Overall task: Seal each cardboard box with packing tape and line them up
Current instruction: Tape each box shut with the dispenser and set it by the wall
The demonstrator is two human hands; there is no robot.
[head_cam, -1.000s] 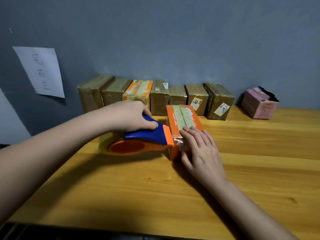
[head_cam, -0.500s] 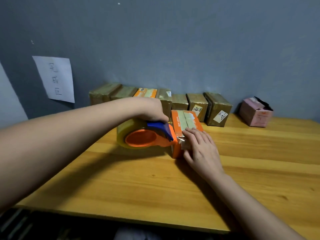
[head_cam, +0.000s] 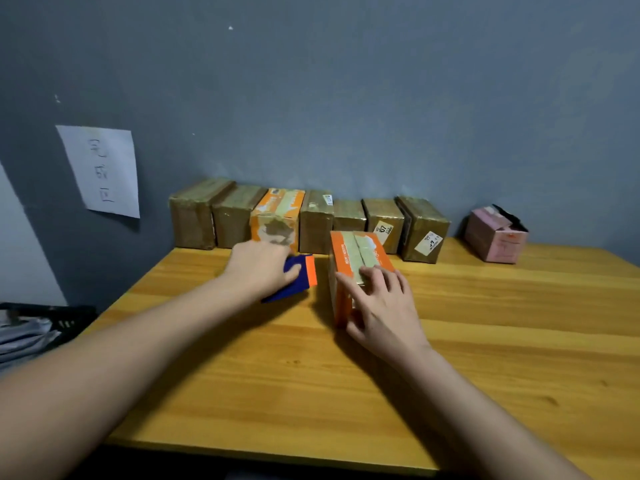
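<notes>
An orange box (head_cam: 349,258) with tape strips along its top stands on the wooden table (head_cam: 311,393). My right hand (head_cam: 381,306) rests on its near end, fingers spread over the top edge and thumb against its orange left side. My left hand (head_cam: 259,268) grips the blue and orange tape dispenser (head_cam: 301,275), which sits a short way left of the box, mostly hidden under the hand. A row of several taped boxes (head_cam: 311,216) lines the wall behind.
A pink box (head_cam: 495,237) with an open flap stands at the back right. A paper sheet (head_cam: 102,171) with writing hangs on the grey wall. A dark basket with cloth (head_cam: 31,330) sits off the table's left edge.
My left hand has pulled the dispenser away from the orange box to the left and back. The right hand stays on the box's near end. The camera has tilted up.
</notes>
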